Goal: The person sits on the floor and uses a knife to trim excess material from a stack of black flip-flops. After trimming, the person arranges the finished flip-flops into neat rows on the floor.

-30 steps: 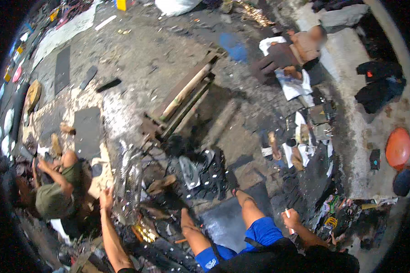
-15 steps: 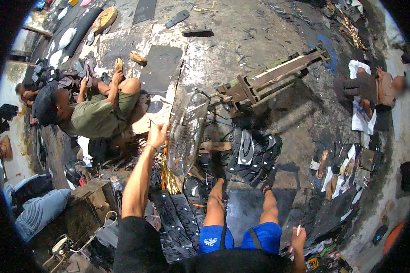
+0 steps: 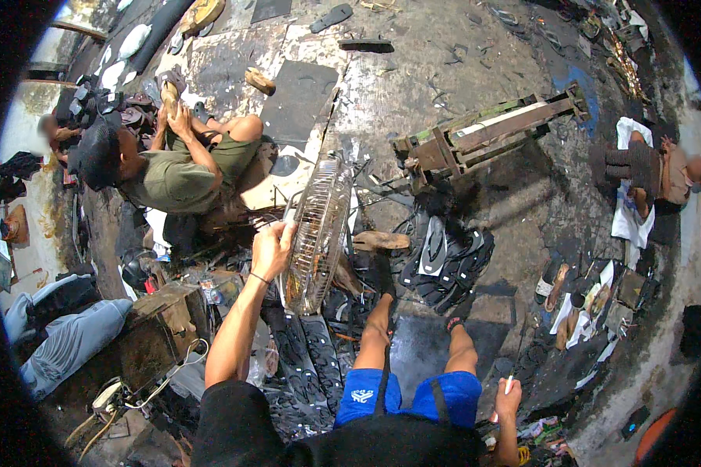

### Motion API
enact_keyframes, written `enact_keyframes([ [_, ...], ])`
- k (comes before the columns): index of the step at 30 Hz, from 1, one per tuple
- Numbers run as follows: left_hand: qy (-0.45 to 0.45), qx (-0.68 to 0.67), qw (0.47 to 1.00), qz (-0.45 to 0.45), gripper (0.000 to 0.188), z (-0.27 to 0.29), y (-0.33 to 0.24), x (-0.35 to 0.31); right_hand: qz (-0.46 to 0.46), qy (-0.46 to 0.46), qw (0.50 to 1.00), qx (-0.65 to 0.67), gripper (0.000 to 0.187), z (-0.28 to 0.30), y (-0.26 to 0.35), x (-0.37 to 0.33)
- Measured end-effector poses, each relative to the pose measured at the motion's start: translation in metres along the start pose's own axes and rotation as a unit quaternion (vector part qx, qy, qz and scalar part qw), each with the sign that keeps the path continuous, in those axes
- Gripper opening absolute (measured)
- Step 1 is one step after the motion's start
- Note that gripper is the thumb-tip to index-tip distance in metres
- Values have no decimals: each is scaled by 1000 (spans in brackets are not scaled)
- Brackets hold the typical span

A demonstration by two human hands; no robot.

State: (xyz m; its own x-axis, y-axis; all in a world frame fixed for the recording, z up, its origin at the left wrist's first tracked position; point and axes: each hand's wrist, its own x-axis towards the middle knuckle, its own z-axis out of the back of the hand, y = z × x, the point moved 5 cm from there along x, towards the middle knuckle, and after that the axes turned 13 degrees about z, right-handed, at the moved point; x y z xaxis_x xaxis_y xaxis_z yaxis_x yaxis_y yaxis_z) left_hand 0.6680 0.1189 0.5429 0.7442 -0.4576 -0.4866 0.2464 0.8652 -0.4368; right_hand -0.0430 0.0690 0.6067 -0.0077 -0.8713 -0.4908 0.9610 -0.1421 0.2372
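Observation:
My left hand (image 3: 271, 251) reaches forward, fingers closed at the near-left rim of a wire-guarded fan (image 3: 319, 237). The fan's guard stands edge-on, tilted; its base is hidden. Low at the right, my right hand (image 3: 508, 400) is closed around a thin white stick (image 3: 509, 382) that pokes up from the fingers; its exact kind is unclear. Past the fan lies a pile of black sandals (image 3: 453, 261), one with a grey footbed, beside a wooden foot-shaped form (image 3: 381, 240).
At the left a seated person (image 3: 171, 175) handles a tan form. A metal bench frame (image 3: 487, 136) stands ahead. Another person (image 3: 654, 167) sits far right. Rows of black sandals (image 3: 308, 354) lie by my left leg, near a wooden box (image 3: 160, 331) and cables.
My left hand has come back toward me and now meets the fan's rim. The fan has turned to a narrower, more edge-on angle. My right hand keeps the white stick.

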Motion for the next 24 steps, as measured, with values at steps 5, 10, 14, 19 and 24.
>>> enact_keyframes([
  [5,-21,-15,1000,14,42,-10,3,30,20,-6,1000,8,29,-5,-10,0],
  [10,-17,-95,994,43,43,-27,16,61,-3,1,1000,24,27,-7,-6,-1],
  [14,-12,-130,991,19,45,-35,24,88,33,-1,999,7,22,-5,13,3],
  [19,-7,-142,987,70,40,-81,104,131,40,0,999,-31,23,-12,-4,9],
  [24,-42,-93,994,35,38,-96,98,162,76,5,997,-32,26,-18,-33,15],
])
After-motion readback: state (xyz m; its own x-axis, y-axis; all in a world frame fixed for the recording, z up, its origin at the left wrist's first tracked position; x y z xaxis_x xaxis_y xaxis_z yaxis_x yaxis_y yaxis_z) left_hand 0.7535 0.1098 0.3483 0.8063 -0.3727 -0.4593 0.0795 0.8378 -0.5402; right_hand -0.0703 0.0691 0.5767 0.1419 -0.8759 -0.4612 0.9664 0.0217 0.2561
